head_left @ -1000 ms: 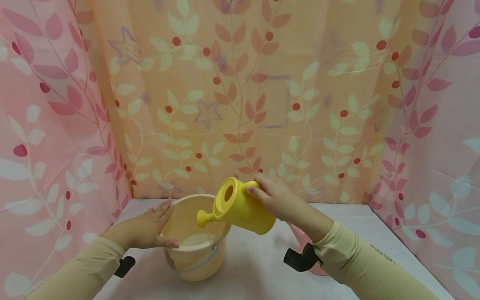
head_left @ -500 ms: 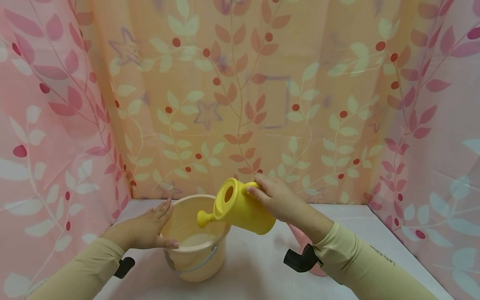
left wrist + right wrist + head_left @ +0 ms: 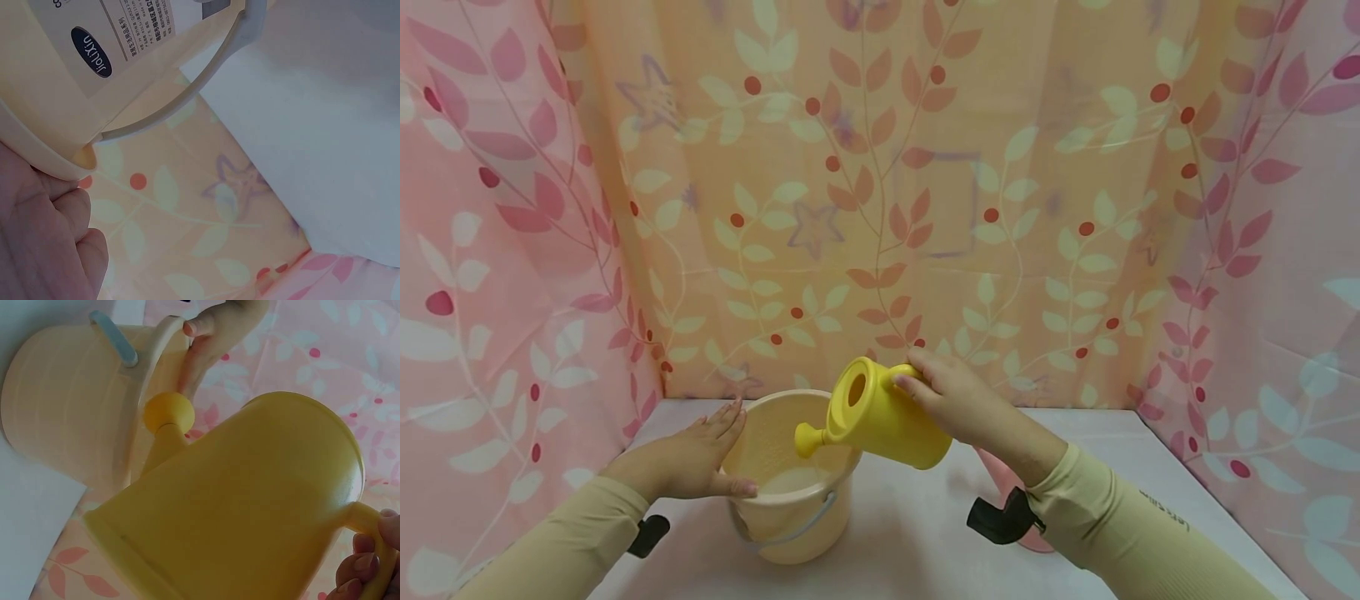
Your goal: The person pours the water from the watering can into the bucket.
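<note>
A cream bucket stands on the white tabletop, left of centre in the head view. My left hand rests on its left rim with fingers extended and the thumb along the near edge. A printed label shows on the bucket's side in the left wrist view. My right hand grips the handle of a yellow watering can, which is tilted left above the table. Its round sprinkler head hangs over the bucket's mouth. No water stream shows.
Behind my right forearm stands a pink object, mostly hidden. The bucket's grey handle hangs down on the near side. Leaf-patterned curtains enclose the table at the back and both sides.
</note>
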The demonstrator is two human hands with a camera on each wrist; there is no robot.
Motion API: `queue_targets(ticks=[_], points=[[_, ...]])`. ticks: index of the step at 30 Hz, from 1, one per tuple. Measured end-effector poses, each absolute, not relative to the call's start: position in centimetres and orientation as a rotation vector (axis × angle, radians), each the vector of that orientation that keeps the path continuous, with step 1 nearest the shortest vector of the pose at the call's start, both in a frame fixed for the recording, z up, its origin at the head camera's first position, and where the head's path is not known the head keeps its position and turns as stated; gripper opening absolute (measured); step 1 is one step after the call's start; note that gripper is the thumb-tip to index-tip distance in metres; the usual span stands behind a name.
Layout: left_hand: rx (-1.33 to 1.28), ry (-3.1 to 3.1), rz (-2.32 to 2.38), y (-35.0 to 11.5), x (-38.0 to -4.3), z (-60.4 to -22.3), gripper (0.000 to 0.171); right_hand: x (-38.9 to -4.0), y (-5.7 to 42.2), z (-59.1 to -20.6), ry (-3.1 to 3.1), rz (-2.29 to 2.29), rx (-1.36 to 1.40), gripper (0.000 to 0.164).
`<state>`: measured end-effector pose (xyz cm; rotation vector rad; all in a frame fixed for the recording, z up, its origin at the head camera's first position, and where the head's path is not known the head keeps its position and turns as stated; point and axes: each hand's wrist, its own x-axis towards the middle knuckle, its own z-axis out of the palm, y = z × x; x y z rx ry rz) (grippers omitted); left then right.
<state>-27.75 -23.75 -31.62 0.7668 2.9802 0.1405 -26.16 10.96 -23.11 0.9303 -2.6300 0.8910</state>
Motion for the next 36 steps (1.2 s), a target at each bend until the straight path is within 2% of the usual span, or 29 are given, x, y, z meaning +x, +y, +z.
queue_targets(ticks=[36], points=[[0.803,2.999,0.162,-24.03,-28.11,-32.1,0.112,-26.17,10.66,-23.03,-2.656,0.838,0.918,0.016]])
